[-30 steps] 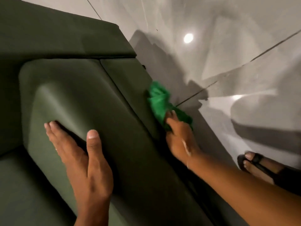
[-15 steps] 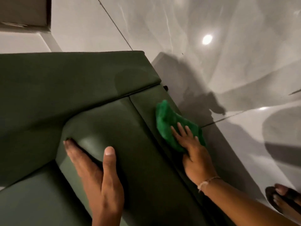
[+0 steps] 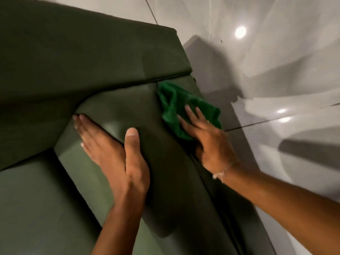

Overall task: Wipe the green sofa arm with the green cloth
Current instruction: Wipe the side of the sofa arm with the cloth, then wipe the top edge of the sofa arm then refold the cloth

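The dark green sofa arm (image 3: pixel 165 162) runs from the lower middle up to the sofa back. A bright green cloth (image 3: pixel 174 105) lies crumpled on the arm's outer strip, close to the seam with the back. My right hand (image 3: pixel 207 138) presses flat on the cloth's near part, fingers spread over it. My left hand (image 3: pixel 114 153) rests flat on the arm's rounded inner pad, fingers together and thumb out, holding nothing.
The sofa back (image 3: pixel 82 52) fills the upper left and the seat cushion (image 3: pixel 36 208) the lower left. A glossy grey tiled floor (image 3: pixel 276 70) with light reflections lies to the right, just past the arm's outer edge.
My right hand has pushed the cloth further up the arm's outer strip towards the sofa back. My left hand stays flat on the inner pad. The view has shifted.
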